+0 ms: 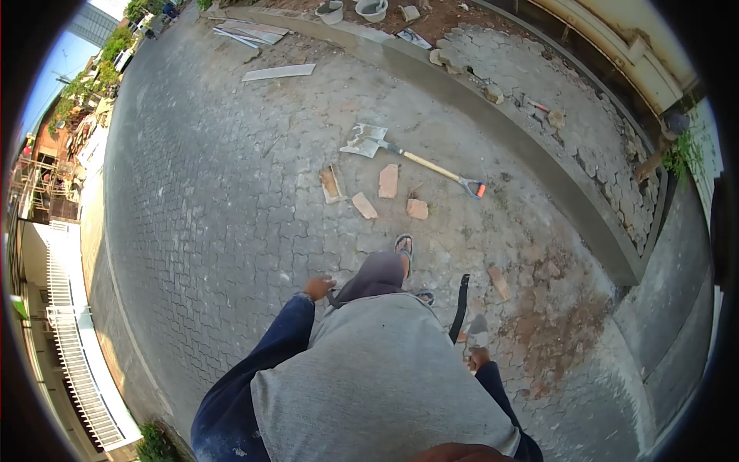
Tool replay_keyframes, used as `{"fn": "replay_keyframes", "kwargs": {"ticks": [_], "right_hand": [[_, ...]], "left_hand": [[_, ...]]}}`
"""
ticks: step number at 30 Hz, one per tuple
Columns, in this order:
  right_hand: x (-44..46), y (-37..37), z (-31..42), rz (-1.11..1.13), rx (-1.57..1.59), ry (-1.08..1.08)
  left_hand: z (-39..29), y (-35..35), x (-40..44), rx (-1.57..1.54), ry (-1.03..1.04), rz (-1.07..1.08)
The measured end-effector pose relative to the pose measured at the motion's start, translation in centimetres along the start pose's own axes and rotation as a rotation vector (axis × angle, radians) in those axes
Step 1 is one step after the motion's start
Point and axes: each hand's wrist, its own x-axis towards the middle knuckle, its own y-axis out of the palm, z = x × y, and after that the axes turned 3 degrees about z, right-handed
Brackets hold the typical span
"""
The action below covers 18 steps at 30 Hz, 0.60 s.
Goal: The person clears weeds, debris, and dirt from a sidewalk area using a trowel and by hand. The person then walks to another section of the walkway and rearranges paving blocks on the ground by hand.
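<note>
My right hand (479, 358) is low at my right side, closed round the handle of a trowel. The trowel's grey blade (478, 331) points forward over the paving. A black strap (460, 308) sticks out in front of my right side, apart from the hand. At my left hip is my left hand (319, 288), its fingers curled in beside a small dark piece (332, 299) that I cannot make out. Ahead of my sandalled feet lie broken bricks, among them a large piece (388, 181) and a smaller one (417, 209).
A shovel (423, 162) lies across the pavers. Near it is a sand-filled wooden mould or box (332, 185). A low concrete kerb wall (523, 146) runs along the right. Farther off are boards (279, 72) and buckets (372, 9). Another brick piece (499, 283) lies right of my feet.
</note>
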Motion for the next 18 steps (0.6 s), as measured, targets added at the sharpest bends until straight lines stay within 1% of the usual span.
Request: {"fn": "replay_keyframes", "kwargs": {"ticks": [1,2,3,5,6,7,8,9,10,11,12,13,14,15,16,17,18], "right_hand": [[2.4,-0.9,2.8,0.006,0.003,-0.098],[4.5,-1.7,5.5,0.01,0.007,-0.193],[4.4,-2.2,9.6,0.015,0.097,-0.227],[1.7,-2.5,17.3,-0.018,0.091,-0.262],[-0.4,-2.2,21.1,-0.088,0.014,-0.379],[-2.6,-1.9,24.5,-0.152,-0.068,-0.502],[-4.8,-1.6,27.0,-0.189,-0.067,-0.56],[-6.7,-1.2,29.2,-0.216,-0.069,-0.626],[-8.2,-1.2,30.9,-0.177,-0.104,-0.666],[-9.5,-1.5,31.5,-0.132,-0.14,-0.7],[-10.1,-1.6,31.8,-0.1,-0.121,-0.702],[-10.0,-2.1,31.6,-0.13,-0.212,-0.663],[-6.7,-3.8,30.2,-0.119,-0.311,-0.642],[-10.1,-2.7,30.6,-0.176,-0.297,-0.741],[-6.2,-4.7,28.4,-0.119,-0.256,-0.683],[-0.4,-7.6,24.4,-0.065,-0.213,-0.619],[1.5,-8.4,23.2,-0.042,-0.235,-0.551]], "left_hand": [[3.6,1.1,0.1,0.241,0.193,-0.001],[4.9,1.4,-0.6,0.42,0.217,0.095],[5.5,1.6,-0.7,0.6,0.241,0.195],[5.4,2.0,-0.9,0.643,0.205,0.366],[5.9,2.4,0.3,0.627,0.201,0.35],[6.6,2.9,2.2,0.686,0.272,0.43],[6.6,3.2,3.6,0.742,0.338,0.5],[4.6,2.7,5.6,0.725,0.265,0.501],[1.4,1.6,8.2,0.698,0.183,0.497],[-4.2,-0.8,9.1,0.695,0.099,0.416],[-4.9,-0.6,11.8,0.629,0.235,0.097],[-8.9,-1.6,12.6,-0.196,0.04,-0.163],[-18.2,-5.9,10.2,-0.339,-0.169,-0.175],[-21.3,-7.6,10.7,-0.166,0.101,-0.251],[-23.1,-7.8,12.3,-0.156,0.175,-0.339],[-24.5,-7.6,13.6,-0.139,0.249,-0.421],[-26.1,-7.6,13.7,-0.151,0.239,-0.444]]}}
